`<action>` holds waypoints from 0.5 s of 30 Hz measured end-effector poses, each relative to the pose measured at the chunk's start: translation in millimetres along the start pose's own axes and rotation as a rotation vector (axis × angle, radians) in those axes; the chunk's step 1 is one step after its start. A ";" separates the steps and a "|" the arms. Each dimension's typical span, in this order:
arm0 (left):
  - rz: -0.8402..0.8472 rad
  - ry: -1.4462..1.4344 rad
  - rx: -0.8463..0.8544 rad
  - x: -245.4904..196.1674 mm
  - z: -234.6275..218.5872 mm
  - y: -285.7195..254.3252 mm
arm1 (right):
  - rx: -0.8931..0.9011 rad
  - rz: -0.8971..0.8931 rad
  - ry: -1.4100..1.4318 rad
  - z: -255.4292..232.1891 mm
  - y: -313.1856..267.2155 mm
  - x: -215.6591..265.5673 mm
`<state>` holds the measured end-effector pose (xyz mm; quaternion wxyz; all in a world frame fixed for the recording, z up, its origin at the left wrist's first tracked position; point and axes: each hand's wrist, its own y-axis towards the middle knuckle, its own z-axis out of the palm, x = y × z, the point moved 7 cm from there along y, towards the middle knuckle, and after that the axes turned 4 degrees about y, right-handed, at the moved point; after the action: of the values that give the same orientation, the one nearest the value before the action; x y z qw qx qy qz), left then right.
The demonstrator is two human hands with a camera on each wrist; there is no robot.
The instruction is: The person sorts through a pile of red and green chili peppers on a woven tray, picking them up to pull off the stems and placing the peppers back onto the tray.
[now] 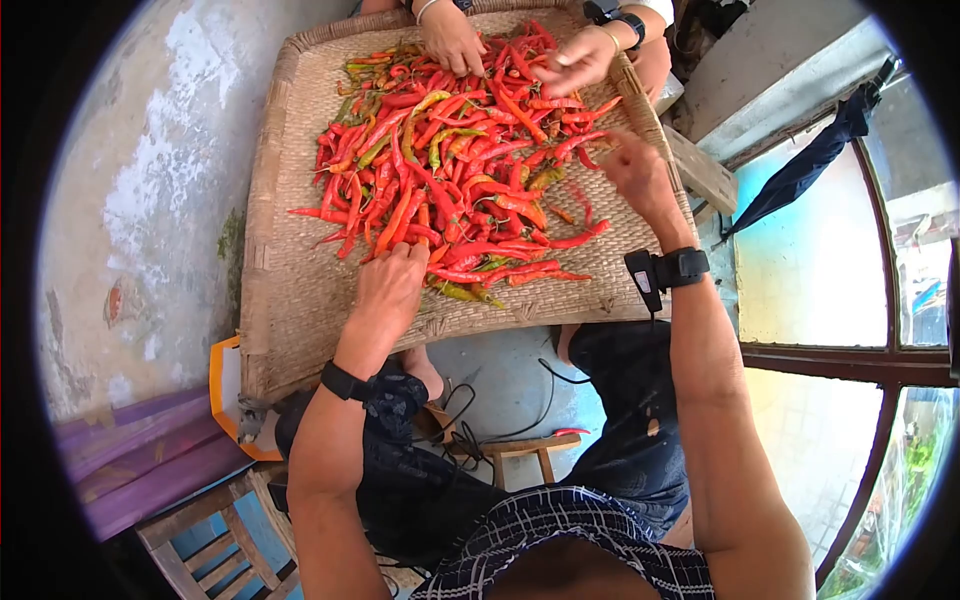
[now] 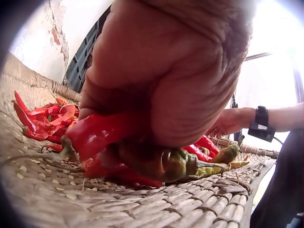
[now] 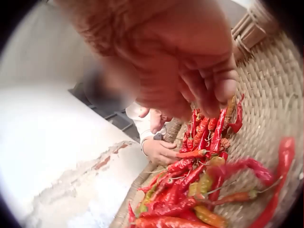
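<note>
- One woven tray (image 1: 275, 300)
- Dozens of chillies (image 1: 440, 190) on it, too heaped to count exactly
- One stray chilli (image 1: 572, 432) below the tray
- Four hands (image 1: 393, 285), in two pairs
- One dark folded umbrella (image 1: 815, 155)
- One slatted wooden chair (image 1: 238, 535)

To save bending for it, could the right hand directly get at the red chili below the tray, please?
Probably not directly: the right hand is above the woven tray, which lies between it and the red chili.

The peppers (image 1: 440, 195) are red with some green and orange, and the shirt (image 1: 560, 515) is dark blue checked with white
</note>
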<state>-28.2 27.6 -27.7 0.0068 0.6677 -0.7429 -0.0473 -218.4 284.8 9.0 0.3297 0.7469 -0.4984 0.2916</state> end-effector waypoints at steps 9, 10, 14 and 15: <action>0.004 0.016 0.008 -0.1 2.6 -0.3 | 0.421 -0.105 -0.481 60.8 -33.3 0.2; -0.004 0.011 0.017 0.0 2.1 -0.1 | 0.417 -0.105 -0.481 61.2 -32.6 -1.0; -0.003 0.010 0.038 0.1 1.9 0.5 | 0.440 -0.145 -0.528 65.4 -28.2 -8.2; -0.001 0.002 0.026 0.2 1.3 0.5 | 0.446 -0.175 -0.580 67.2 -28.1 -9.9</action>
<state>-28.8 27.5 -28.9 -0.0014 0.6682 -0.7431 -0.0369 -188.2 245.7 -45.4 0.0277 0.8917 -0.4296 0.1401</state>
